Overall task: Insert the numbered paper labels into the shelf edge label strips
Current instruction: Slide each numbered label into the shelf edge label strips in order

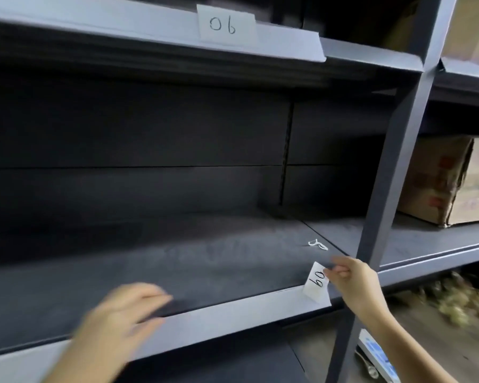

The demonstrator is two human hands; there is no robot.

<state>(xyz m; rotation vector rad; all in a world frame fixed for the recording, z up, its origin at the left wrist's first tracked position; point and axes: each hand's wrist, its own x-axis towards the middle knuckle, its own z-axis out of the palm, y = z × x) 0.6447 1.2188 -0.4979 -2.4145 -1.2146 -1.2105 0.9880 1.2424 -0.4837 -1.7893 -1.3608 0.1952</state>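
Note:
A white paper label (315,283) with a handwritten number is pinched between the fingers of my right hand (349,277), at the right end of the lower shelf's edge strip (233,319). The label's lower edge touches the strip; I cannot tell whether it sits inside. My left hand (122,319) is blurred, fingers apart, resting on the shelf's front edge to the left. Another label (226,24) reading "06" sits in the upper shelf's strip (122,31).
A dark upright post (393,175) stands just right of my right hand. A small white scrap (317,244) lies on the dark shelf board. A cardboard box (448,181) sits in the neighbouring bay. A white device (376,355) lies on the floor below.

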